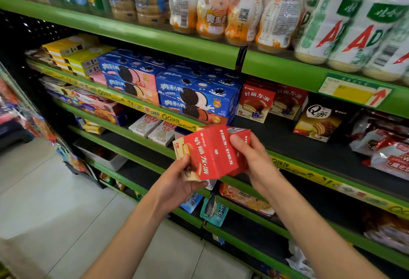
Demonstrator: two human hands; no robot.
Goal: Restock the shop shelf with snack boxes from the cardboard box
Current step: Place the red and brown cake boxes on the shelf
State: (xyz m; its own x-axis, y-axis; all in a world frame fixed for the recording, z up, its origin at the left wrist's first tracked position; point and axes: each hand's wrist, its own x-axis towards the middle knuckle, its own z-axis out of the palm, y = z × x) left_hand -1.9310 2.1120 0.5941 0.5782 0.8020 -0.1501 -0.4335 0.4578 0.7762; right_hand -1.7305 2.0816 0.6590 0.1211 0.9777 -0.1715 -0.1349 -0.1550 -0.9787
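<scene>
left hand (179, 180), right hand (250, 157) both grip red 好丽友·派 box (212, 154) | shelf (287, 139): 奥利奥 boxes (194, 92)

Lighting is bright and even, with soft overhead glare on the shrink-wrapped white plastic drink bottles (243, 13). Shelf recesses fall into deep shadow. Wide-angle distortion bows the green metal shelf edges (132, 33). Frame borders are blurred; the centre is moderately sharp.

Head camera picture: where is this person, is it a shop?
Most likely a small grocery shop. Green shelves are stacked with packaged goods: blue cookie boxes, bottled drinks, and a price label on a shelf edge. Both hands hold a red snack box in front of the shelves.
</scene>
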